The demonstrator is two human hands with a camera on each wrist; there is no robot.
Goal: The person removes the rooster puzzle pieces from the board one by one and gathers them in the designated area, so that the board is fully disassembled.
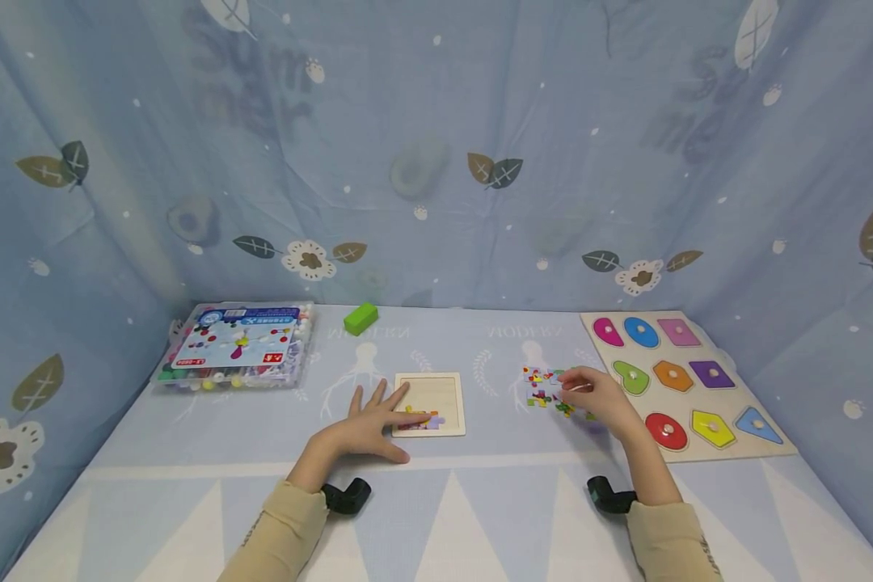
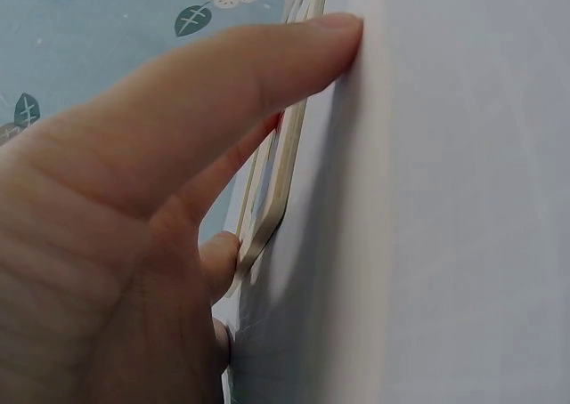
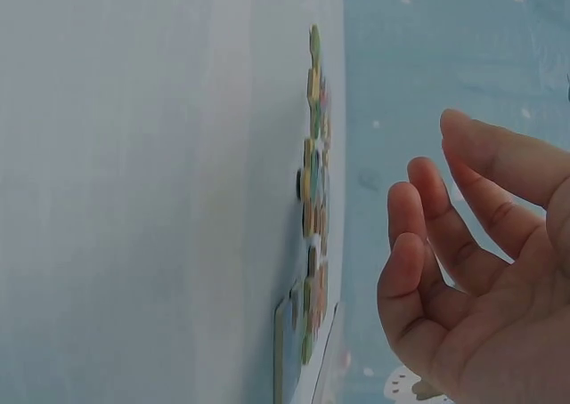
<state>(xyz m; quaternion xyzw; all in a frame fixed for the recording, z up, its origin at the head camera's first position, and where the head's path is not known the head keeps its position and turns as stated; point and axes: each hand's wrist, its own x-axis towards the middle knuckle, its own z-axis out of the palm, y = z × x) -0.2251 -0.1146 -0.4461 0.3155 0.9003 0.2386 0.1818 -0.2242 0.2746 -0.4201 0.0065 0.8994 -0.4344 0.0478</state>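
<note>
A shallow wooden puzzle tray (image 1: 440, 394) lies at the middle of the table, with a few colourful jigsaw pieces (image 1: 433, 423) along its bottom edge. My left hand (image 1: 362, 430) is spread at the tray's left side, its index finger reaching across those pieces. From the left wrist view, the thumb (image 2: 258, 61) extends straight beside the tray's edge (image 2: 283, 159). My right hand (image 1: 598, 398) hovers over a cluster of loose jigsaw pieces (image 1: 541, 390), partly covering them. Its fingers (image 3: 405, 262) are loosely bent in the right wrist view, apart from the pieces (image 3: 312, 190), with nothing between them and the thumb.
To the right is a wooden shape board (image 1: 647, 404) with coloured knobbed shapes. A clear plastic case (image 1: 298, 356) of beads stands at the back left, near a green block (image 1: 360, 318). A patterned blue curtain (image 1: 436, 218) rises behind the table.
</note>
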